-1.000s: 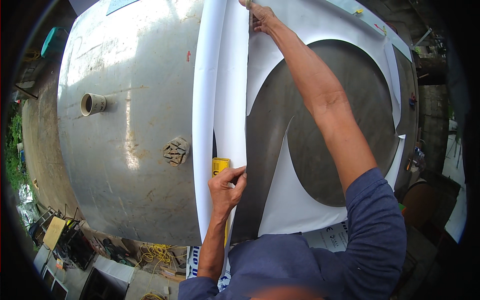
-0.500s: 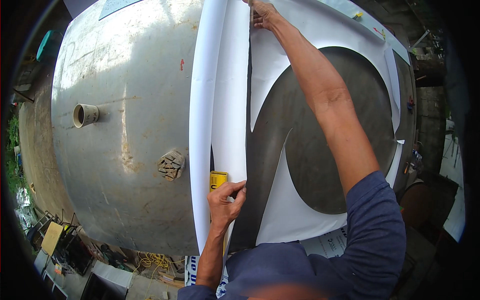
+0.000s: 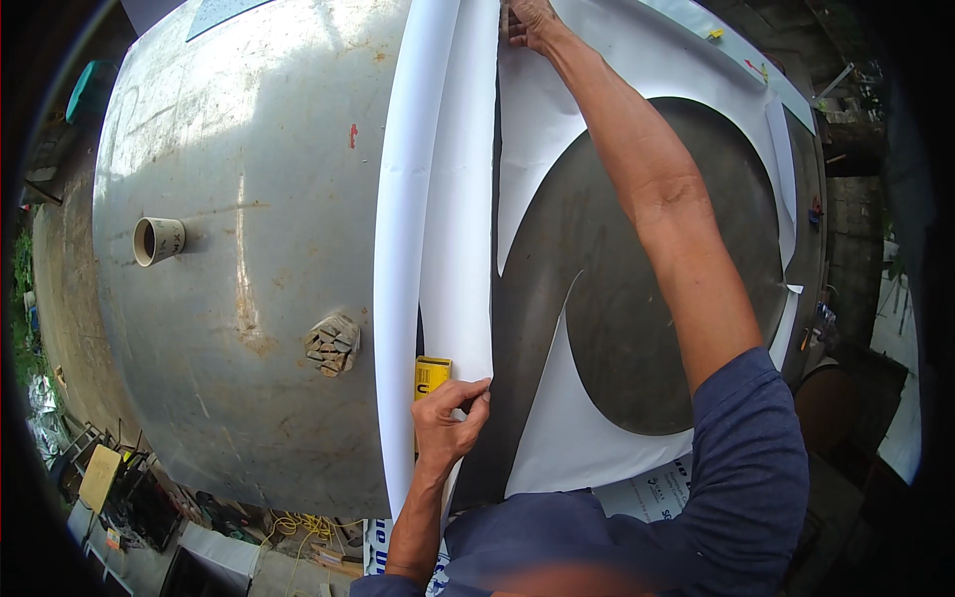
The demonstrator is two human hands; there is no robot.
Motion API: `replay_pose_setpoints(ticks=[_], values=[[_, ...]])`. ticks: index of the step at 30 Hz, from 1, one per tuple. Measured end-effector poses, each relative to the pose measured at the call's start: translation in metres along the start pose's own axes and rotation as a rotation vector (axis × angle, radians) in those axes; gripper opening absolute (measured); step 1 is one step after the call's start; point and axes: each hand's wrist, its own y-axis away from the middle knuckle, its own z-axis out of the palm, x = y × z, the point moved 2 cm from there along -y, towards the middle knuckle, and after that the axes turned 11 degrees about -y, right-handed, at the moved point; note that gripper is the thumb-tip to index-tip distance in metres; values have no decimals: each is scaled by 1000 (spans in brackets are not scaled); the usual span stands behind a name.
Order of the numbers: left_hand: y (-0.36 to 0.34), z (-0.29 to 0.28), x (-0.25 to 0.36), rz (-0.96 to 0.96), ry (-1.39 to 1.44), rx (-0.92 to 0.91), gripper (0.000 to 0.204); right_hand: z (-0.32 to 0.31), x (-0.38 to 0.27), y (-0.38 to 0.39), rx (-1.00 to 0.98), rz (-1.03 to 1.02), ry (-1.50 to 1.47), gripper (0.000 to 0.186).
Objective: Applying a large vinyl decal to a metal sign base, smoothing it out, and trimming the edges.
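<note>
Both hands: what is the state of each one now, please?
Left hand: closed, pinching the sheet by its edge.
Right hand: partly cut off; hold cannot be told.

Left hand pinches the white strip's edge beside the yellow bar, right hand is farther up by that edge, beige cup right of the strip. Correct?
One error: the beige cup sits left of the white strip, per the head view. The rest holds: left hand pinches the edge beside the yellow bar, right hand is farther up by that edge.
</note>
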Motion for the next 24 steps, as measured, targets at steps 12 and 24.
replay_pose_setpoints(ticks=[12, 24], values=[[-1, 3, -5, -113, 23, -54, 19, -7, 27, -26, 11, -61, -9, 61], [-3, 5, -10, -118, 36, -56, 16, -12, 26, -57, 157, -82, 122, 53]])
